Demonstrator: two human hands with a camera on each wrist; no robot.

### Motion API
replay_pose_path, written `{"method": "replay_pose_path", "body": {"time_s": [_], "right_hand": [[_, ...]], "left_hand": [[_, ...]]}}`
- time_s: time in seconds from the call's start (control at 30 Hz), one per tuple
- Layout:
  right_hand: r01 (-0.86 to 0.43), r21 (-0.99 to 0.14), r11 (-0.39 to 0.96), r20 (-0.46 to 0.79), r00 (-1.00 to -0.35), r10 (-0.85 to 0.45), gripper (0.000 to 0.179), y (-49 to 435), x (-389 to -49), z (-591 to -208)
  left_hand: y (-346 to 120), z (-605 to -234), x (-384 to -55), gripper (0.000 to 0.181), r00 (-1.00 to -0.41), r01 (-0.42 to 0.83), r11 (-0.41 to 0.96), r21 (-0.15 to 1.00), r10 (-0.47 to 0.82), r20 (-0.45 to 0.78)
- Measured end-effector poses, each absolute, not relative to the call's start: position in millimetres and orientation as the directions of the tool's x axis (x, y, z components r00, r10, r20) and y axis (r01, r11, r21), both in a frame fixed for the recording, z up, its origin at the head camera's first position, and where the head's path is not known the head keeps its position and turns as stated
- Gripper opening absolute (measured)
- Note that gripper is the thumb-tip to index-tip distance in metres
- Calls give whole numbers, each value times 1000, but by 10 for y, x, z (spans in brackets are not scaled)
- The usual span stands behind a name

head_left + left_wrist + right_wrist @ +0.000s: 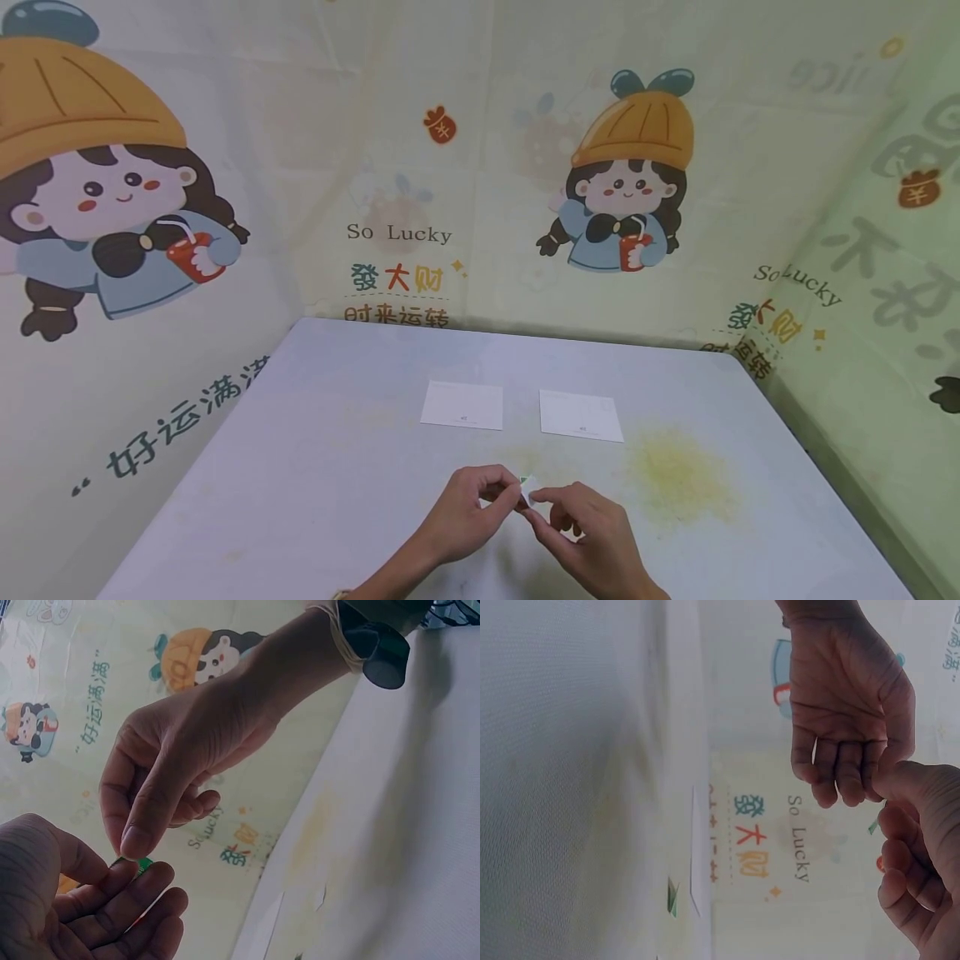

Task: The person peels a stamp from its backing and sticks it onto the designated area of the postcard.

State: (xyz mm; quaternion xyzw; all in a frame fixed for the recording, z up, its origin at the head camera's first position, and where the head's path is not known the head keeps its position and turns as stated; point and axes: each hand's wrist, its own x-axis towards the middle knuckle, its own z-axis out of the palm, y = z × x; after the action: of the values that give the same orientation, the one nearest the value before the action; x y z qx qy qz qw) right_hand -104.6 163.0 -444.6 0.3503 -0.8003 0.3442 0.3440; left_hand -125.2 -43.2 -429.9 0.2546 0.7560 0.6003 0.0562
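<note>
Small white-and-green slip (pixel 528 487) is up between the fingertips, over the bench (pixel 300 500), nearer than the two white cards. Left hand (pixel 468 514) pinches it; right hand (pixel 592 533) pinches in from the other side, grip narrow on both. Risk, my read: fingertips cover most of the slip, so opposed pulls could crease or tear it, and a loose pinch could drop it. Left card (pixel 462 406) and right card (pixel 581 415) sit well in from the far and side edges, gap between them. Most room is left of the hands. Near edge isn't visible head-on.
</note>
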Motion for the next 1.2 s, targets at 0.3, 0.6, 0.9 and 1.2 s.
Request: {"method": "replay_pose_path", "body": {"time_s": [0.3, 0.6, 0.9, 1.2], "right_hand": [[-828, -276, 488, 815, -471, -337, 18, 1637, -1070, -4459], [-816, -303, 493, 808, -494, -321, 22, 1639, -1097, -4472], [-750, -409, 519, 758, -596, -265, 23, 1653, -1125, -4468], [-607, -589, 533, 620, -763, -183, 28, 1641, -1087, -4433]], "left_hand": [[-434, -4294, -1253, 21, -863, 301, 153, 941, 463, 201], [-433, -4294, -1273, 21, -861, 292, 153, 944, 473, 189], [-436, -4281, -1283, 23, -866, 279, 150, 949, 467, 181], [-446, -4301, -1308, 21, -876, 286, 166, 944, 445, 188]]}}
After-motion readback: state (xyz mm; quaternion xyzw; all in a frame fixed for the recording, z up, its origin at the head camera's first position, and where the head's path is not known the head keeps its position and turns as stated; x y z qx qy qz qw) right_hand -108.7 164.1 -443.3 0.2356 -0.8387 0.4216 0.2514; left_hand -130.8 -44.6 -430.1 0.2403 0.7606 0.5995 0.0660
